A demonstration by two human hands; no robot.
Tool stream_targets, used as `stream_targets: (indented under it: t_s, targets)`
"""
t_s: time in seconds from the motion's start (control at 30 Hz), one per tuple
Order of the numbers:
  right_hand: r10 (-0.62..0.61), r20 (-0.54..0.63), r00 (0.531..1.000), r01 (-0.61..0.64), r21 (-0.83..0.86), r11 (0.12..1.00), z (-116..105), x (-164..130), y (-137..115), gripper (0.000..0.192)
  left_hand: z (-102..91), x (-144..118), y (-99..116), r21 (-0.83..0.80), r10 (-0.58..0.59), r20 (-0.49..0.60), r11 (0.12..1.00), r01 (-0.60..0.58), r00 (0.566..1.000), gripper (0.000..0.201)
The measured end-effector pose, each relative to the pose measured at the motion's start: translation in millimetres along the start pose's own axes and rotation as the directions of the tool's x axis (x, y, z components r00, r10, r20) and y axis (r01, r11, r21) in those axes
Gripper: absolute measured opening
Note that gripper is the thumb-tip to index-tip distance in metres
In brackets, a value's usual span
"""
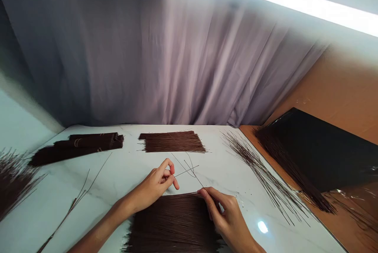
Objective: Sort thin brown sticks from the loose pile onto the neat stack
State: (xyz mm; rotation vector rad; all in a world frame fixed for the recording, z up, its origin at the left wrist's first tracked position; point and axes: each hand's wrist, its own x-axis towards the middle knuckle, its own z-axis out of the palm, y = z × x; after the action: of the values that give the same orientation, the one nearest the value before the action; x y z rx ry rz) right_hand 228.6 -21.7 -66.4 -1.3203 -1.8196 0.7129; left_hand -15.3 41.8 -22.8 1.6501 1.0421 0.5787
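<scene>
My left hand (152, 186) is closed, its thumb and finger pinching the end of a thin dark brown stick (186, 171) that points to the right. Thumb and forefinger of my right hand (224, 209) pinch another thin brown stick (198, 181), which slants up to the left and crosses the first. A few fine loose sticks lie around the crossing; which of them are held I cannot tell. Directly below both hands is a wide, flat pile of sticks (174, 221), laid side by side. My right fingertips are at its far right corner.
Farther back lies a smaller stick pile (174, 142). Tied dark bundles (85, 146) are at the back left, loose sticks (73, 204) and a bushy bunch (14, 182) nearer. Right of me are scattered sticks (260, 166) and a black sheet (321, 150). A curtain (189, 56) hangs behind the white table (118, 186).
</scene>
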Motion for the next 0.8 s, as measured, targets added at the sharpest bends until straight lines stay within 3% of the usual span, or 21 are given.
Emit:
stream_targets:
  t_s: [0.47, 0.8]
  targets:
    - [-0.005, 0.063, 0.998, 0.002, 0.040, 0.999, 1.3, -1.9, -1.0, 0.042, -1.1, 1.7, 10.8, -0.010, 0.011, -0.098, 1.000, -0.012, 0.995, 0.015]
    - [0.005, 0.033, 0.999, -0.005, 0.023, 1.000, -4.1, 1.6, 1.3, 0.042, 5.7, 7.7, -19.2, 0.149, 0.016, 0.033, 0.989, -0.021, 0.999, 0.019]
